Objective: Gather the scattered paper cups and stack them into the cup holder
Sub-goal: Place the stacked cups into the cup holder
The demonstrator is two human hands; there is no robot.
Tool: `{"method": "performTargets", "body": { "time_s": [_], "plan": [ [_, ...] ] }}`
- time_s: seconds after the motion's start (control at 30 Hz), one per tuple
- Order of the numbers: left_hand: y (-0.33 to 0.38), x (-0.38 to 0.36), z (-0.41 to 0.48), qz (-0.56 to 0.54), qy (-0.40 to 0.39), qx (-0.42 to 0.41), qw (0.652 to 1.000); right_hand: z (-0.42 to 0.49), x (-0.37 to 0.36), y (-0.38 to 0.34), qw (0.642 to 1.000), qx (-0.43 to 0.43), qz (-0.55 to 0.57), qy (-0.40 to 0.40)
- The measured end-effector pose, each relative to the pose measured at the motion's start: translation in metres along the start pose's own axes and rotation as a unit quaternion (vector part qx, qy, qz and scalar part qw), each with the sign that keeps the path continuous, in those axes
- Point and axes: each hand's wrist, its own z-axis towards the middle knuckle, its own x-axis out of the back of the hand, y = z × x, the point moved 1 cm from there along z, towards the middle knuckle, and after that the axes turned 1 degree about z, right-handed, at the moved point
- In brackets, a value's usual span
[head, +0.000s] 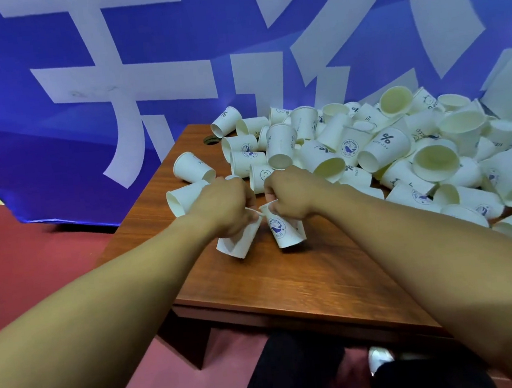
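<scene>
Forearms [86, 309] outstretched; left hand [221, 204] grips plain cup [238, 244]; right hand [290, 192], seemingly, printed cup [285, 230]

Soft, even light fills the room, fairly bright and seemingly from overhead, with no hard glare anywhere. The blue banner [43, 74] glows a saturated violet and darkens toward its lower left. The paper cups [386, 147] read clean white without washing out, their mouths shaded cream. The table [305, 277] has a dull sheen and only faint, soft-edged shadows, and under its front edge everything goes dark. The wide lens bows straight lines near the borders, so the cups at the far right look stretched and smeared. The left hand [227, 206] and right hand [289, 193] are slightly blurred.
</scene>
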Motion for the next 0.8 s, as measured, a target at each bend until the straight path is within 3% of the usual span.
{"method": "performTargets", "body": {
  "time_s": [0.33,0.8],
  "plan": [
    [0.064,0.054,0.015,-0.001,0.139,-0.05,0.989,-0.074,0.07,0.029,0.989,-0.016,-0.026,0.143],
    [0.266,0.09,0.087,-0.058,0.243,-0.199,0.948,-0.205,0.159,0.168,0.934,-0.161,-0.082,0.309]
  ]
}}
